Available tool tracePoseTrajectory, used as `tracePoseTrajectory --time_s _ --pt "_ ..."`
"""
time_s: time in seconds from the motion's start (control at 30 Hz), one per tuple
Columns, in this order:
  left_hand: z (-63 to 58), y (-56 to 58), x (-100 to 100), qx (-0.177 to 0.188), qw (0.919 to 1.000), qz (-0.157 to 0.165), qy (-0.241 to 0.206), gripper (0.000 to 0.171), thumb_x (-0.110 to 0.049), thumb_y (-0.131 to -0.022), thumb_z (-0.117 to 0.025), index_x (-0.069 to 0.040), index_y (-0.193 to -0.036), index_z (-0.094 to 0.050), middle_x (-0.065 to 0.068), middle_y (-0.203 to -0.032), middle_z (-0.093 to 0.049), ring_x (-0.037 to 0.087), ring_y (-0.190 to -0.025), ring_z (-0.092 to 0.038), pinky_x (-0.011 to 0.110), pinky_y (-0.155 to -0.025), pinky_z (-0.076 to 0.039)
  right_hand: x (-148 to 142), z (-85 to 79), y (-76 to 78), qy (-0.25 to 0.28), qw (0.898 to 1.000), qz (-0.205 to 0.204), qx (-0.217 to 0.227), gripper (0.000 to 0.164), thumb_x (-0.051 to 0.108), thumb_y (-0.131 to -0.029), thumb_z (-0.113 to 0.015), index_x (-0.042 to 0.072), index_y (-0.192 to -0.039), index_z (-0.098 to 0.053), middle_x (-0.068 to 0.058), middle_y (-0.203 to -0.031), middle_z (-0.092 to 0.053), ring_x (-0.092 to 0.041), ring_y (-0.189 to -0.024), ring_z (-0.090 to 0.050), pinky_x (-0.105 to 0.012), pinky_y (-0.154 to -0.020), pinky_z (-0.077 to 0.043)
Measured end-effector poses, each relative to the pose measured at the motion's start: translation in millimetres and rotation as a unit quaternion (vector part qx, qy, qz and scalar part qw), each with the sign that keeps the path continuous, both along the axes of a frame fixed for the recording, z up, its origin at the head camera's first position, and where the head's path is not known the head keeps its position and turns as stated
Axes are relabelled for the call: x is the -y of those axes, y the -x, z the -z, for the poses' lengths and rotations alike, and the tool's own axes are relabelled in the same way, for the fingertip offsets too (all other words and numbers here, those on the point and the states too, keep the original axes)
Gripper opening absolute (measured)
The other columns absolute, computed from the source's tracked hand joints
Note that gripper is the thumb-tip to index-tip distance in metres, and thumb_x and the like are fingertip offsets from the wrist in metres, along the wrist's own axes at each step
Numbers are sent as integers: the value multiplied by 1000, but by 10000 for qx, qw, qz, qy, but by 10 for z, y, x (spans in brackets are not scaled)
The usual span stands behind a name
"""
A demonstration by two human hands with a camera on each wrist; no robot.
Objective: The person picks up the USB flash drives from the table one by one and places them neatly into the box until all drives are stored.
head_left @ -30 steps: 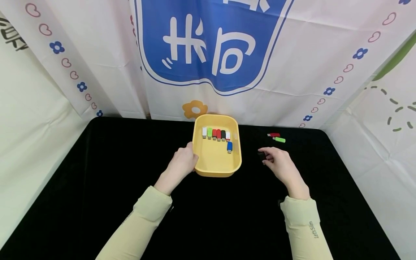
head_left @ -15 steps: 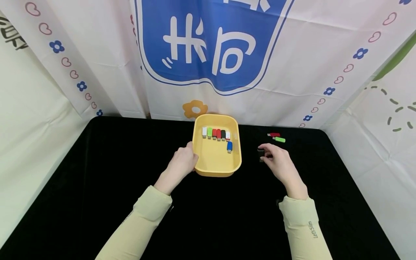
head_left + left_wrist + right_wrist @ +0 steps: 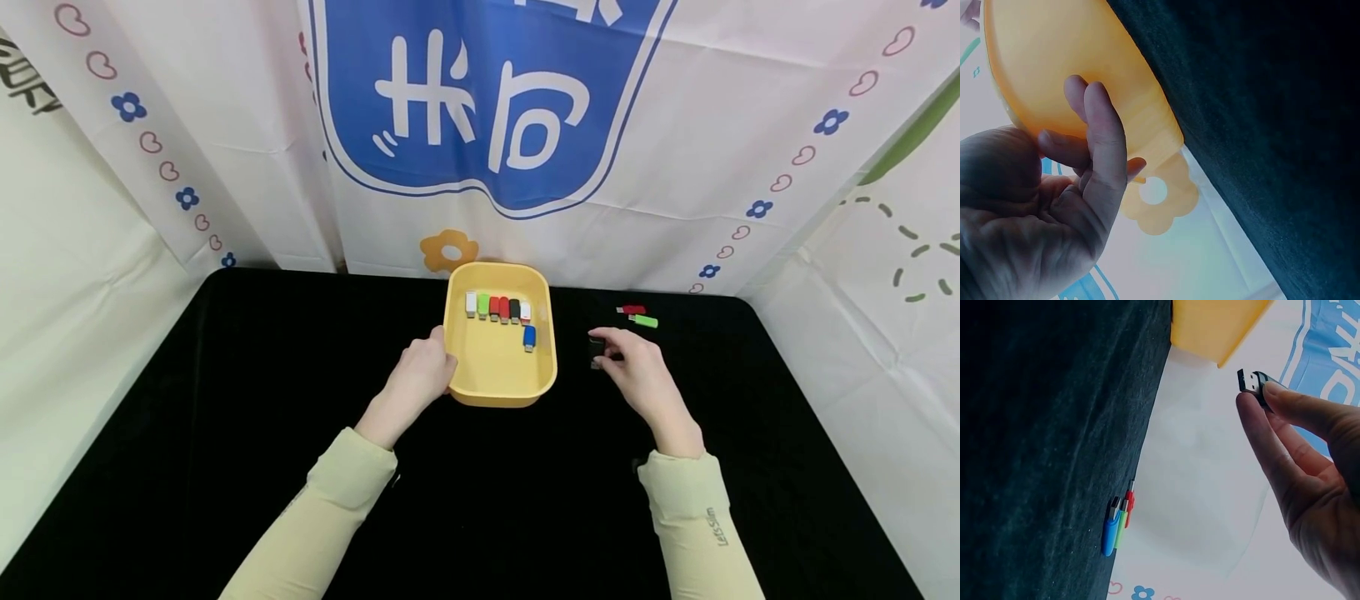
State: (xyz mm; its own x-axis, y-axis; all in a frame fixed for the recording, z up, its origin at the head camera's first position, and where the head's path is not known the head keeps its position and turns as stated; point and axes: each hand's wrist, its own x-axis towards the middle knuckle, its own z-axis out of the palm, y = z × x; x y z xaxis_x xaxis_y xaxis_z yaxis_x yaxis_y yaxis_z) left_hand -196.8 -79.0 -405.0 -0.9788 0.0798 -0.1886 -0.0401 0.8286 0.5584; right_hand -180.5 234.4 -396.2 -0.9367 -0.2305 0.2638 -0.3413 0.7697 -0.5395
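Observation:
My left hand point(image 3: 422, 367) grips the left rim of a yellow plastic tray point(image 3: 495, 394); in the left wrist view its fingers lie along the tray's outer wall point(image 3: 1041, 62). Inside the tray is a row of several USB sticks, from a white one point(image 3: 471, 304) at the left to a white and red one point(image 3: 525, 312) at the right. A blue USB stick point(image 3: 529, 337) lies below the row's right end. Right of the tray, my right hand point(image 3: 637, 367) pinches a black USB stick point(image 3: 1264, 387) between thumb and fingers, its metal plug bare.
Beyond my right hand, a red USB stick point(image 3: 632, 310) and a green one point(image 3: 645, 321) lie on the black tablecloth point(image 3: 300, 350). The right wrist view also shows a blue one point(image 3: 1110, 531) beside them. A printed white curtain point(image 3: 637, 233) hangs behind the table.
My right hand has moved slightly left toward the tray, and the black USB stick in it has turned more upright. The left hand and the tray stay in place.

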Motion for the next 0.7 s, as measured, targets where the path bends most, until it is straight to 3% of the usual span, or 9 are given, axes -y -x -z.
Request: tracePoseTrajectory --time_s 0.7 --pt "2 -8 12 -5 10000 15 -32 27 -12 -99 -46 0 -123 -49 9 -72 -63 18 -52 -60 25 -44 -46 181 -184 59 -82 9999 -4 -71 38 -6 -88 -69 4 -124 -65 -17 -109 -69 -29 -95 -68 -47 -83 -60"
